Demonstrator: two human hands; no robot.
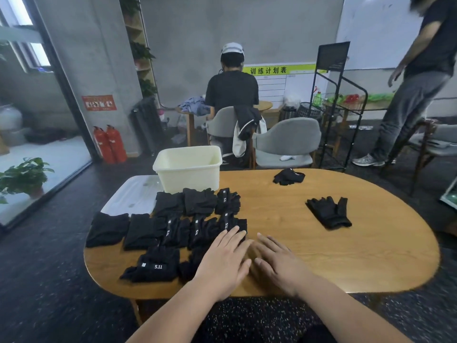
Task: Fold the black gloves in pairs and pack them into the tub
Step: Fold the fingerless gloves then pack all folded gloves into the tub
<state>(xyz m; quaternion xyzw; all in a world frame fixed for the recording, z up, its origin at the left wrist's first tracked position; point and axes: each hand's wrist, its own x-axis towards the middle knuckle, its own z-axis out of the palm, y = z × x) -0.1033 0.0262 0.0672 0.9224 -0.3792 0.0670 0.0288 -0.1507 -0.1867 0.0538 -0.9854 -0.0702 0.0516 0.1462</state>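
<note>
Several folded black glove pairs (pixel 173 226) lie in rows on the left half of the wooden table (pixel 346 256). A cream tub (pixel 189 167) stands behind them at the far edge. My left hand (pixel 223 258) lies flat, fingers straight, on a folded pair at the near right of the rows. My right hand (pixel 277 261) rests flat on the bare wood beside it, holding nothing. An unfolded pair of black gloves (pixel 330 211) lies to the right, and a crumpled pair of black gloves (pixel 288 176) sits near the far edge.
The tub's white lid (pixel 131 196) lies flat at the table's far left. Grey chairs (pixel 286 142) stand behind the table. One person sits with their back to me, and another stands at the far right. A black wire rack (pixel 338 107) is beyond.
</note>
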